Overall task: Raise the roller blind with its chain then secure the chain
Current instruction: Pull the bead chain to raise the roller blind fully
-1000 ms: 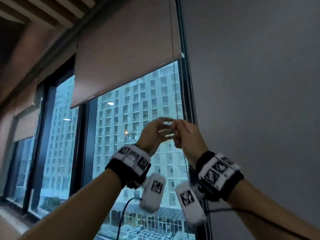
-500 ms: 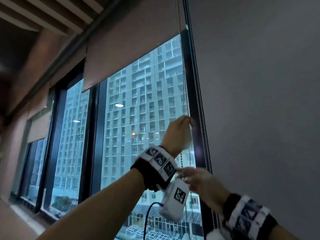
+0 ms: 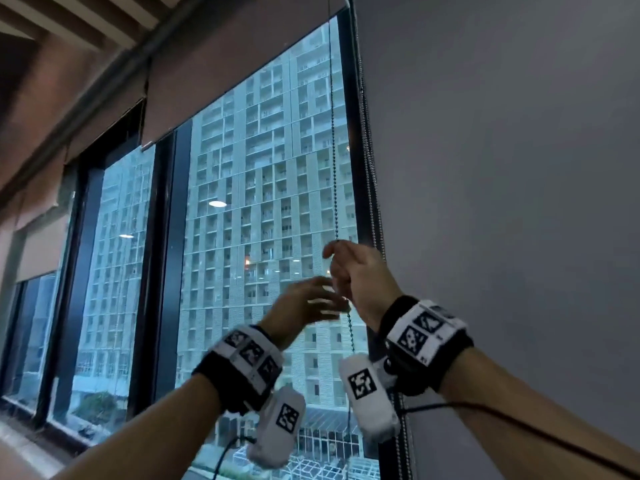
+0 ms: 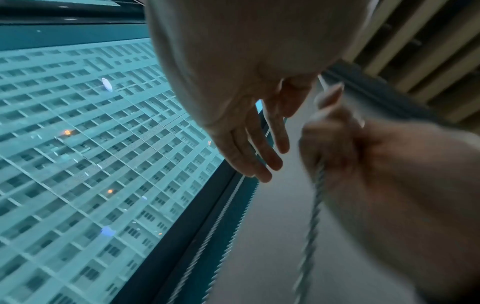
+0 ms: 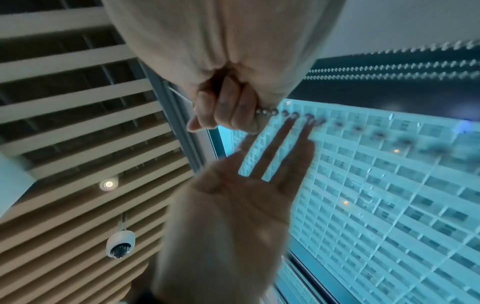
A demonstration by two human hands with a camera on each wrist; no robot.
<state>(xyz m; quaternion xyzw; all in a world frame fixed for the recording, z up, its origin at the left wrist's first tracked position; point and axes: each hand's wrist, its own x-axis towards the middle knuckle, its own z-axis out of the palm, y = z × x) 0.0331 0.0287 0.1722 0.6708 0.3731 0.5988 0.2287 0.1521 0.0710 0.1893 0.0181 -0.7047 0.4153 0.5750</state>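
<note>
The tan roller blind (image 3: pixel 242 57) hangs high over the window, and its bottom edge slants up to the right. Its bead chain (image 3: pixel 333 150) drops straight down to my right hand (image 3: pixel 341 268), which grips it with curled fingers (image 5: pixel 228 111). Beads of the chain (image 5: pixel 267 112) stick out beside the fist, and the slack chain (image 3: pixel 350 329) hangs below it. My left hand (image 3: pixel 322 299) is just below and left of the right one. It is blurred, with straight spread fingers (image 4: pixel 254 144), and holds nothing.
More bead chains (image 3: pixel 370 168) hang along the dark window frame (image 3: pixel 353 133). A flat grey surface (image 3: pixel 502 202) fills the right side. Another blind (image 3: pixel 38 244) covers the top of a window far left. A dome camera (image 5: pixel 120 244) is mounted on the slatted ceiling.
The blind's bottom edge has risen. My hands, together on the chain a second ago, swapped: the left let go and opened, while the right came up and gripped the chain higher.
</note>
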